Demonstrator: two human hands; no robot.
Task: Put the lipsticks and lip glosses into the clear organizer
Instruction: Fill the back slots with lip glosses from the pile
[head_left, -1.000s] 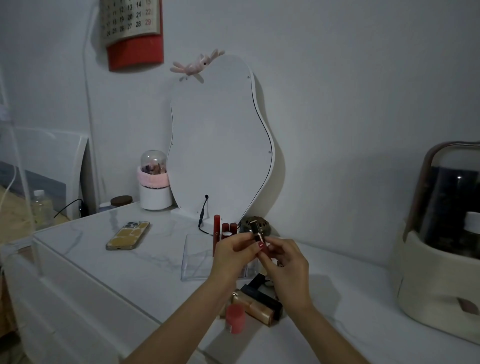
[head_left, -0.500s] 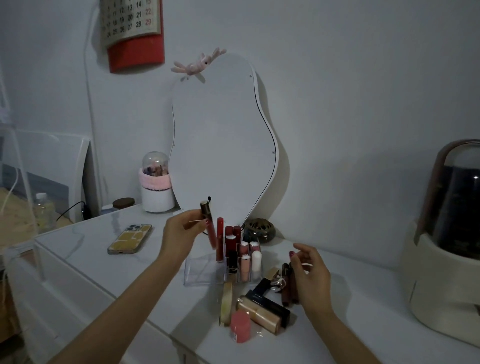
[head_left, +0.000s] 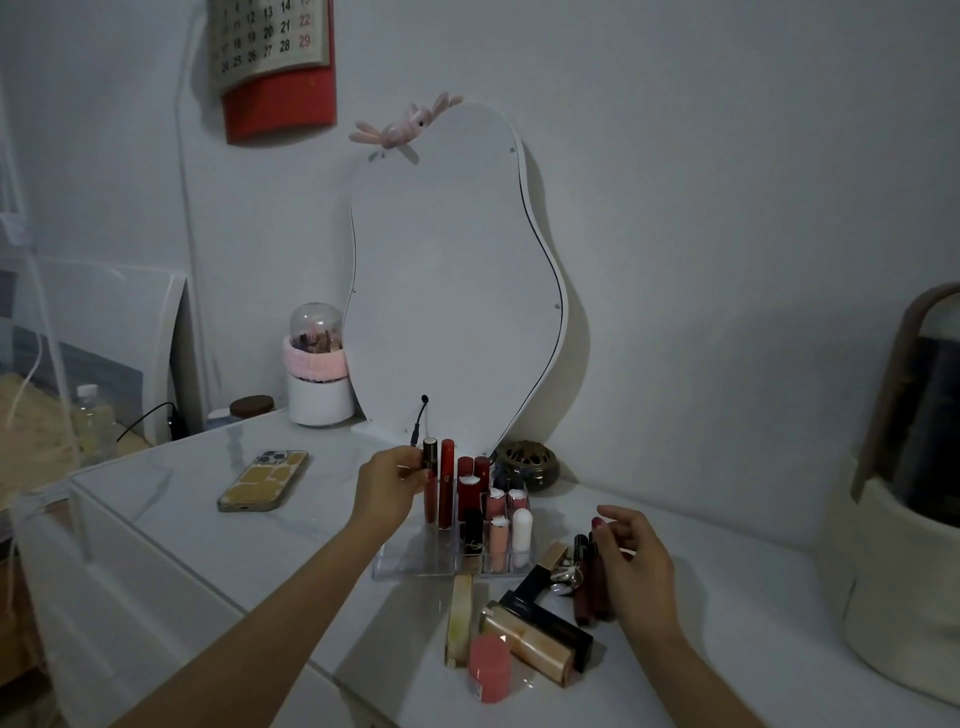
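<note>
Evidently slotting it upright, the left hand (head_left: 390, 483) pinches a lip gloss (head_left: 429, 486) at the clear organizer's (head_left: 415, 564) ten o'clock corner; the right hand (head_left: 631, 564), fingers loose, reaches for glosses (head_left: 589, 584) at four o'clock.

Dim, bluish room light; soft shadows; wide-angle bending at the edges

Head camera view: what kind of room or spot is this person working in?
Most likely a bedroom dressing table. A wavy-edged vanity mirror leans on the wall, a clear organizer holds upright lipsticks, and more lipsticks and lip glosses lie loose on the white marble-look tabletop.
</note>
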